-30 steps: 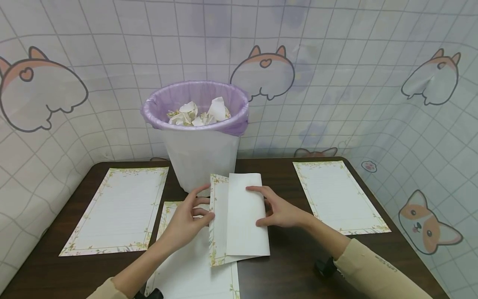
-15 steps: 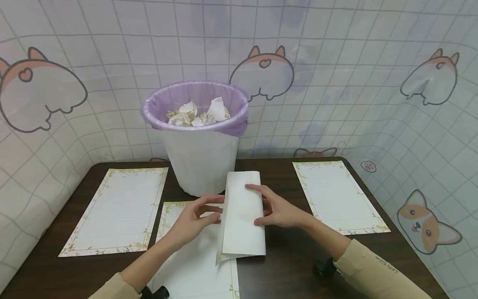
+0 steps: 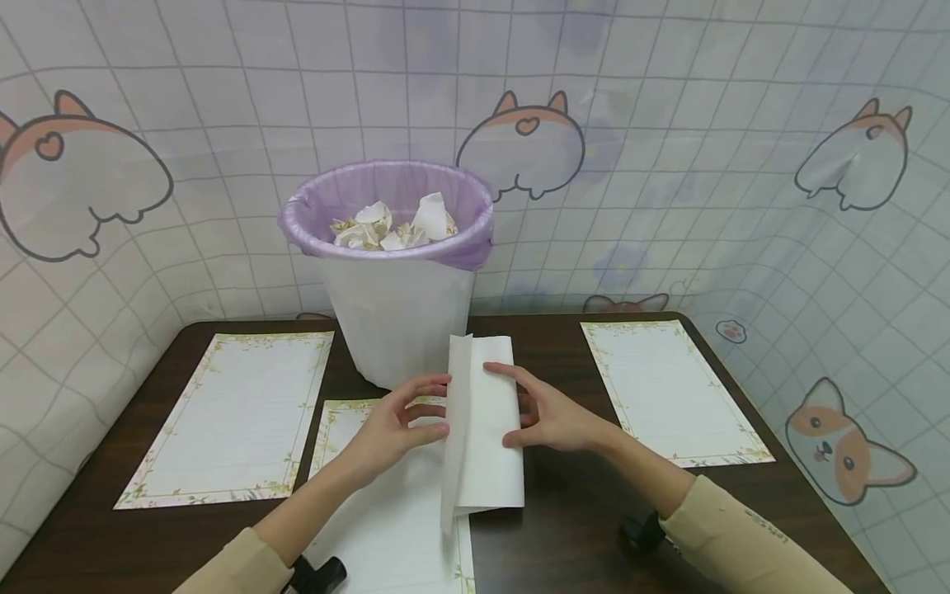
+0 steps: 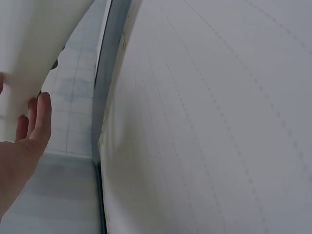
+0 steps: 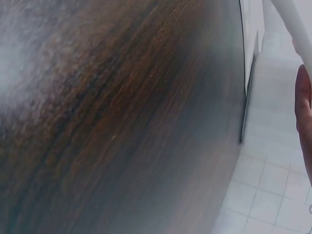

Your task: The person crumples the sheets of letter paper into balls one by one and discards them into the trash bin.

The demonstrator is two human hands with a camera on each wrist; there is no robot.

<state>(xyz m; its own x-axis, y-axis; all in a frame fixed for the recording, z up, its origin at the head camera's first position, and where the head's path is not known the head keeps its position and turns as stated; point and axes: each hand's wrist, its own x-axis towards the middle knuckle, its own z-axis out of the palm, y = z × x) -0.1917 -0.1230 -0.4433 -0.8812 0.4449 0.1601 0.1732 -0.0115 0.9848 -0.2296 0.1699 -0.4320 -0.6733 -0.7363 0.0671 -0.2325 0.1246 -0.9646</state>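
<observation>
A sheet of white letter paper (image 3: 490,429), folded lengthwise, stands slightly raised over the middle of the table, its narrow left flap (image 3: 456,421) turned up. My right hand (image 3: 552,412) grips its right side, with thumb and index finger on the near face and other fingers behind. On the left, my left hand (image 3: 404,425) touches the flap's edge with relaxed fingers and the thumb apart from them. In the left wrist view the fingers (image 4: 44,114) lie against the pale paper. The right wrist view catches only part of the right hand (image 5: 304,122) at its edge.
Beneath the left hand lies a flower-bordered sheet (image 3: 386,528). Similar sheets lie at left (image 3: 230,412) and right (image 3: 668,388) on the dark wooden table (image 3: 564,536). Behind stands a white bin (image 3: 401,322) with a purple liner (image 3: 319,219), holding crumpled paper (image 3: 371,227).
The left flap, first showing its flowered border, was folded over to the right and now stands up with its plain side showing. My left hand moved slightly right; the right hand keeps its grip.
</observation>
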